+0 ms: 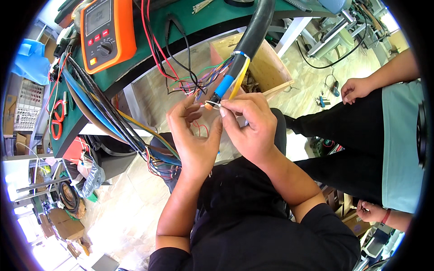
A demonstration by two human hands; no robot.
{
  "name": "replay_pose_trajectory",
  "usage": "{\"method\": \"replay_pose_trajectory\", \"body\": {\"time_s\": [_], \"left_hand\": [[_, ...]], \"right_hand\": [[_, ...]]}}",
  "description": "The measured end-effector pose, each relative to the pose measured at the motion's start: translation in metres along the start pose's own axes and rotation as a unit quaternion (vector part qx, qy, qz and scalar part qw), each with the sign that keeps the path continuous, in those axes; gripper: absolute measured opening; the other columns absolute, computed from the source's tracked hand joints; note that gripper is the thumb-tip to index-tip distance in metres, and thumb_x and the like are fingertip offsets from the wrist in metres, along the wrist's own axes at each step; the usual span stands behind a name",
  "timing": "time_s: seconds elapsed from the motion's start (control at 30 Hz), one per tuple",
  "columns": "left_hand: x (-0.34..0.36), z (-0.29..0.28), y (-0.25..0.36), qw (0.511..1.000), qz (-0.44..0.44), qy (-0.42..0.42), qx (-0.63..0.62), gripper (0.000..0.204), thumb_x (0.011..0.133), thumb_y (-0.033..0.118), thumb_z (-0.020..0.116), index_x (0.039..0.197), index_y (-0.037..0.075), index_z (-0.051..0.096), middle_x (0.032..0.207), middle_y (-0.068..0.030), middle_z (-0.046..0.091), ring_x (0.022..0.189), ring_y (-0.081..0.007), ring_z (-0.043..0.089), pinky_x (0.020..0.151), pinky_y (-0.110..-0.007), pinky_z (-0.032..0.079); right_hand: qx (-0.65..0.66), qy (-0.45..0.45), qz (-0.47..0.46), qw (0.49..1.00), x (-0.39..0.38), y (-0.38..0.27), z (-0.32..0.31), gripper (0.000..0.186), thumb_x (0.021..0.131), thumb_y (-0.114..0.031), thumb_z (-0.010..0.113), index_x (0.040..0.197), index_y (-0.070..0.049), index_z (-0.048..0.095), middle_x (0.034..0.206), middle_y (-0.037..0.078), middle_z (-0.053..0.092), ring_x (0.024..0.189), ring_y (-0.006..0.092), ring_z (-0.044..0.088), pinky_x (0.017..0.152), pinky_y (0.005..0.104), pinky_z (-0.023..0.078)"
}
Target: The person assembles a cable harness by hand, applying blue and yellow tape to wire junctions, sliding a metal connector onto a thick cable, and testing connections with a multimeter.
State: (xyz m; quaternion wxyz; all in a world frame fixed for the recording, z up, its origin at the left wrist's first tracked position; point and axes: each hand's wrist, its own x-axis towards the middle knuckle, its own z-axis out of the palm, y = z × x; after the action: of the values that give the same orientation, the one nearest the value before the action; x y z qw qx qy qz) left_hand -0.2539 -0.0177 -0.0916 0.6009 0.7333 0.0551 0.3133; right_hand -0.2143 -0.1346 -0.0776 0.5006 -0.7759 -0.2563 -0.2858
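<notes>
A thick black cable (pixel 253 38) hangs over the bench edge towards me. Its lower end splits into a blue core (pixel 225 85), a yellow core (pixel 239 81) and a bundle of thin coloured wires (pixel 210 80). Bare copper (pixel 209 106) shows at the tip of one core. My right hand (pixel 253 126) pinches a thin white strip (pixel 213 103), looped by that tip, between thumb and index finger. Beside it, my left hand (pixel 192 135) is curled with its thumb apart from the fingers. Its fingertips are close to the thin wires; whether they touch is hard to see.
An orange handheld meter (pixel 108 40) sits on the green bench (pixel 149 52), with red and black leads (pixel 165 63) hanging off it. Red-handled scissors (pixel 57 119) and a second cable bundle (pixel 97 113) are at left. Beyond my hands stands a wooden box (pixel 275 74). Another person (pixel 402 135) stands at right.
</notes>
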Motion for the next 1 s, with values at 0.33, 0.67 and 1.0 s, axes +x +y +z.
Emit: {"method": "replay_pose_trajectory", "body": {"time_s": [0.33,0.67,1.0], "left_hand": [[0.015,0.002,-0.010,0.935,0.294,-0.009,0.197,0.042,0.066,-0.001,0.079,0.101,0.015,0.064,0.108,-0.0074,0.059,0.094,-0.0258,0.057,0.076,-0.034,0.046],[0.024,-0.003,-0.001,0.920,0.318,-0.031,0.228,0.036,0.065,0.003,0.081,0.094,0.017,0.067,0.104,-0.0045,0.059,0.093,-0.0252,0.056,0.076,-0.034,0.044],[0.029,-0.009,0.014,0.933,0.263,-0.085,0.230,0.029,0.064,0.003,0.079,0.088,0.016,0.069,0.108,-0.0065,0.057,0.100,-0.0276,0.053,0.084,-0.038,0.042]], "right_hand": [[0.134,-0.047,0.157,0.977,0.005,-0.003,-0.004,0.016,0.073,0.004,0.069,0.085,-0.005,0.061,0.079,0.005,0.060,0.070,0.0168,0.057,0.062,0.0289,0.046],[0.251,-0.064,0.243,0.935,0.007,-0.005,-0.007,0.005,0.081,0.002,0.061,0.083,0.000,0.057,0.080,0.004,0.058,0.071,0.0073,0.055,0.064,0.0234,0.046],[0.281,-0.048,0.296,0.912,-0.002,-0.013,-0.014,0.004,0.082,0.001,0.058,0.081,0.000,0.055,0.077,0.002,0.055,0.067,0.0061,0.051,0.062,0.0235,0.043]]}}
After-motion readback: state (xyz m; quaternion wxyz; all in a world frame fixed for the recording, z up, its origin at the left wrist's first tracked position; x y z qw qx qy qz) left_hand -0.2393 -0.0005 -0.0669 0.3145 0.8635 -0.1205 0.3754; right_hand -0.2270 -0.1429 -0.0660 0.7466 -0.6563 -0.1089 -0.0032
